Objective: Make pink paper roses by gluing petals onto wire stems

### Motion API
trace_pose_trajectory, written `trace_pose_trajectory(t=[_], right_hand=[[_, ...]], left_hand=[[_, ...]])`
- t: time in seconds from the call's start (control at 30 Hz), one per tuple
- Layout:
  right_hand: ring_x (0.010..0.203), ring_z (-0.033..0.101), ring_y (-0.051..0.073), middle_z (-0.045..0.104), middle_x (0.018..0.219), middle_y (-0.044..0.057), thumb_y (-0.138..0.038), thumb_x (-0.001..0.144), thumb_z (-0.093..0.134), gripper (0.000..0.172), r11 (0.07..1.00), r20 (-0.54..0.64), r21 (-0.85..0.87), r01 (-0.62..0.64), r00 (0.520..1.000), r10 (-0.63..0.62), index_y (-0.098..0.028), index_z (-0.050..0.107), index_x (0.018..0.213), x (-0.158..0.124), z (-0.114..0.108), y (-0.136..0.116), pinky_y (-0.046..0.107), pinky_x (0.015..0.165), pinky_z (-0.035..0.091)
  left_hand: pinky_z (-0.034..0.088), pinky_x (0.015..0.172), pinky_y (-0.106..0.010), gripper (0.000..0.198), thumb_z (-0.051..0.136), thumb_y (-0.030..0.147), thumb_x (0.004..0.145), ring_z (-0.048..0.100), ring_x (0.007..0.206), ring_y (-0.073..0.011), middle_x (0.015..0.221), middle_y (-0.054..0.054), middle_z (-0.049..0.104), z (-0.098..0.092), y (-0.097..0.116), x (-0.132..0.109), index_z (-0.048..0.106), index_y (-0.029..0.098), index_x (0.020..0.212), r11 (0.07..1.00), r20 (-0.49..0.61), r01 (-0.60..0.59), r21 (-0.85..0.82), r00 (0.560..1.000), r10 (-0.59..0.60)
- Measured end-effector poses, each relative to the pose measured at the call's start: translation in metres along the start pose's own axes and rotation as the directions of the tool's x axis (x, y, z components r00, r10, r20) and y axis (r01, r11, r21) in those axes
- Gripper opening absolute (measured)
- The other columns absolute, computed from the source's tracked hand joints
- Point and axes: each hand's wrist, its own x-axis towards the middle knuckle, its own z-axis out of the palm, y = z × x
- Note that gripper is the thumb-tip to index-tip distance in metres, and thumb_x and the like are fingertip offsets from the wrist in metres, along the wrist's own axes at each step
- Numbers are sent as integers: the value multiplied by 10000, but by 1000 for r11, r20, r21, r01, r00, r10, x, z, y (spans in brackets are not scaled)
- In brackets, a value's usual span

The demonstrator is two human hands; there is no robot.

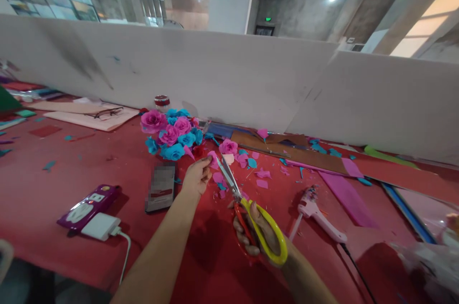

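Between the thumb and fingers of my left hand (197, 177) is a small piece of pink crepe paper (213, 159). My right hand (256, 230) grips scissors (267, 234) with yellow and red handles. Their blades (229, 176) are parted and point up and left, with the tips close beside the pink paper. Just behind my left hand stands a cluster of pink and blue paper flowers (175, 134). A single pink paper flower (228, 146) lies to its right. Pink and blue paper scraps (261, 183) are scattered around the blades.
A phone (161, 188) lies left of my left hand, near a purple power strip (89, 206) with a white charger (101, 226). At the right rest a pink glue gun (319, 218) with a black cord and a magenta paper strip (347, 199). A white partition (215, 74) borders the red table.
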Motion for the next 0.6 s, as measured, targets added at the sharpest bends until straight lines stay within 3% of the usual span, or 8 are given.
trace_pose_trajectory(t=[0.13, 0.47, 0.6], right_hand=[[454, 385, 41, 463, 671, -42, -721, 730, 541, 615, 1000, 9, -1, -7, 1000, 7, -214, 515, 1077, 1, -2, 1, 115, 329, 237], [452, 381, 38, 465, 663, -41, -733, 710, 553, 640, 1000, -29, -2, -13, 999, 13, -210, 515, 1076, -1, 0, -3, 110, 328, 220], [448, 380, 37, 464, 659, -44, -730, 703, 565, 643, 1000, -38, -4, -25, 999, 25, -210, 514, 1077, -1, 2, -5, 112, 330, 208]], left_hand=[[136, 349, -167, 184, 773, 138, 543, 200, 290, 24, 398, 97, 406, 0, 0, -1, 628, 94, 647, 1000, 0, -3, 2, 1000, 3], [140, 355, -169, 148, 736, 131, 572, 200, 290, 29, 450, 63, 501, 0, 1, -1, 616, 93, 649, 1000, -12, -21, 7, 1000, 21], [132, 356, -172, 156, 740, 139, 566, 193, 286, 24, 408, 80, 453, -1, 0, 0, 617, 93, 649, 1000, -5, -15, 17, 1000, 15]])
